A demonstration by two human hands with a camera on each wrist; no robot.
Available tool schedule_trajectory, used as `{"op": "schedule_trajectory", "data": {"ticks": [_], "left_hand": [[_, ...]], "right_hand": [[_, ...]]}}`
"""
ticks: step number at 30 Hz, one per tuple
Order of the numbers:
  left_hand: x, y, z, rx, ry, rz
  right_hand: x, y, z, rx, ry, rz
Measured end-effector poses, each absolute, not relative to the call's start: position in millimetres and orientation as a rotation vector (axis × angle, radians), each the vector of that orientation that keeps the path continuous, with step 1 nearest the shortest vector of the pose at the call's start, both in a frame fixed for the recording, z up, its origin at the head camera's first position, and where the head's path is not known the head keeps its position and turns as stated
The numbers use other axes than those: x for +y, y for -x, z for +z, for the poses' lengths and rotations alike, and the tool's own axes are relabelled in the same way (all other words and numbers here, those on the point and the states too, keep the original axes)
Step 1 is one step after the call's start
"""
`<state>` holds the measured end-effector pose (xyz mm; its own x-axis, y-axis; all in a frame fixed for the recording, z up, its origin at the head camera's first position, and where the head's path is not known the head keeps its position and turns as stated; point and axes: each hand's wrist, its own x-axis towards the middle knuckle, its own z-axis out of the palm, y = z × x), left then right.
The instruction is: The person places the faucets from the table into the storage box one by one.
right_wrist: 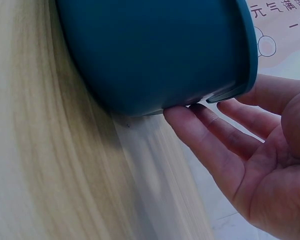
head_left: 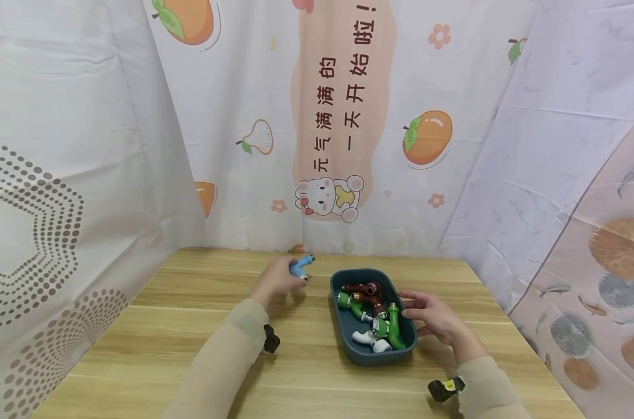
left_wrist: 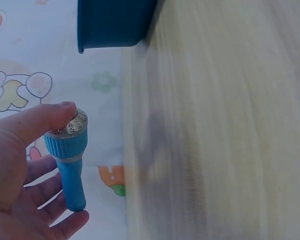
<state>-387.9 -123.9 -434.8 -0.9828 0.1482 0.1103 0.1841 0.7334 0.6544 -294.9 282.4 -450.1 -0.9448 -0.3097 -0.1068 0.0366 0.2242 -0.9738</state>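
Note:
A light-blue pipe fitting [head_left: 299,267] with a metal threaded end is held in my left hand [head_left: 280,278], above the back left of the table. In the left wrist view the thumb presses on the metal end of the fitting [left_wrist: 71,155], and the fingers lie behind its ribbed collar and narrow body. My right hand [head_left: 432,314] grips the right side of a dark teal bin [head_left: 371,358]; its thumb is at the rim and fingertips touch the outer wall [right_wrist: 160,55]. Inside the bin lie brown fittings [head_left: 371,298], green fittings [head_left: 394,327] and a white fitting [head_left: 366,338].
The bin stands on a wood-grain table [head_left: 306,372], right of the middle. Printed curtains [head_left: 254,192] hang behind the table and along both sides. A small black device [head_left: 271,339] is strapped at the left wrist, another [head_left: 445,389] at the right.

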Motion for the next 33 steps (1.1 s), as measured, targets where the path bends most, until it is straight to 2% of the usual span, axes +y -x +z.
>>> {"op": "schedule_trajectory", "data": {"ticks": [33], "left_hand": [[-114, 372, -393, -2.710, 0.470, -1.085]], "right_hand": [[284, 297, -452, 2.216, 0.271, -1.784]]}}
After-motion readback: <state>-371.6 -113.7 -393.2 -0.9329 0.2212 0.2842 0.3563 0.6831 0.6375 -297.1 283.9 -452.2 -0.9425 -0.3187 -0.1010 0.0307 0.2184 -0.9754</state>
